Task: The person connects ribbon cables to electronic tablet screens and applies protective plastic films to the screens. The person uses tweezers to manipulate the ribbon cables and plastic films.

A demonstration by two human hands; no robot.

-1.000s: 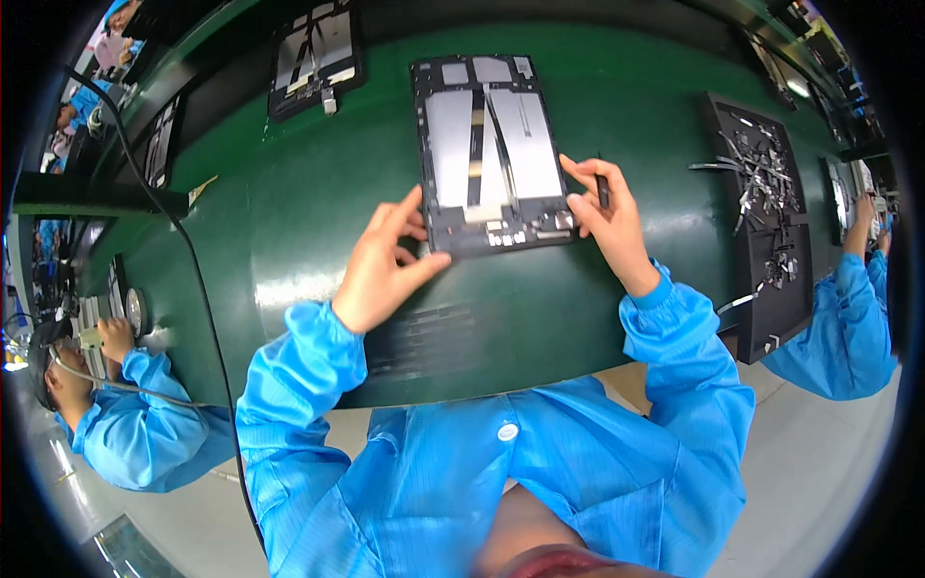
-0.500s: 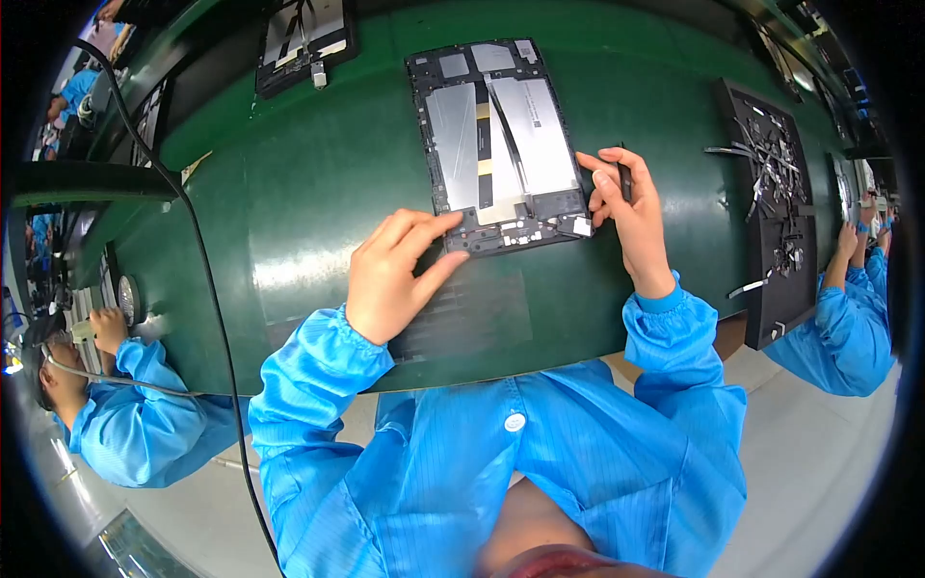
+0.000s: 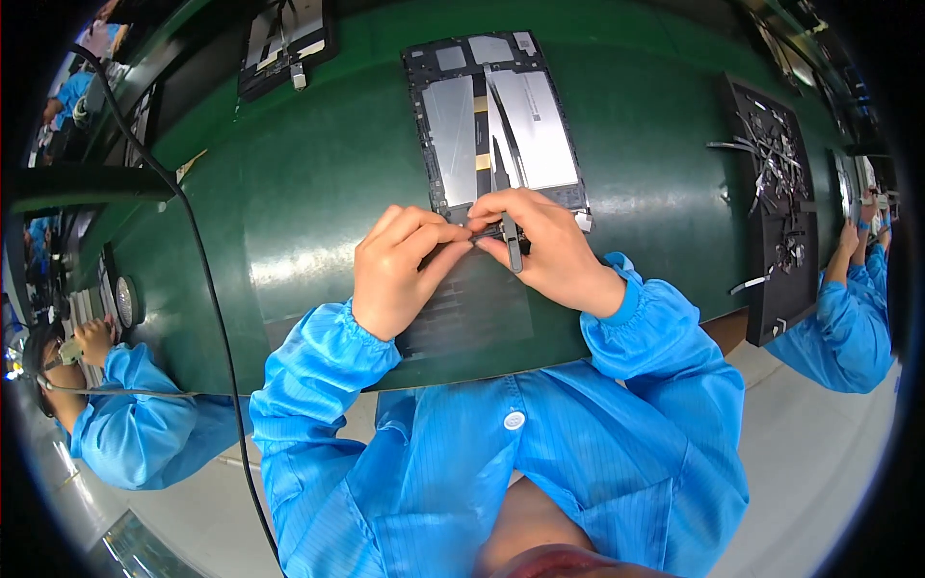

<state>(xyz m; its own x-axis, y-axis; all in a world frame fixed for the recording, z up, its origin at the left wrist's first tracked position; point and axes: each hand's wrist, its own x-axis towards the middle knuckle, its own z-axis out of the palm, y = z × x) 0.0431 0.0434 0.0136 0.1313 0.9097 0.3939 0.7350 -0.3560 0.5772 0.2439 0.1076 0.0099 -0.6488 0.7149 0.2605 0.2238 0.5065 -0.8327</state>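
An opened tablet (image 3: 542,125) lies before me on the green bench, its silver plates, black frame and ribbon cables exposed. At its near edge my left hand (image 3: 400,260) is closed, thumb and forefinger pinched together over a small dark spot; what they grip there is too small to make out. Fingertips of my right hand (image 3: 549,246) meet them at the same place. Dark tweezers (image 3: 513,246) are tucked in the right hand, their pointed end toward the tablet's middle. Both hands hide most of the circuit strip along the near edge.
To the right stands a black tray (image 3: 771,279) heaped with small ribbon cables and parts, some poking over its side. Another opened tablet (image 3: 279,48) lies at the far left. A black cable (image 3: 207,279) hangs across the left side. Co-workers in blue sleeves sit on both sides.
My right hand has moved left from the tablet's right side to its near edge, beside my left hand. The left finger and thumb have drawn together. The far-left tablet has shifted slightly left.
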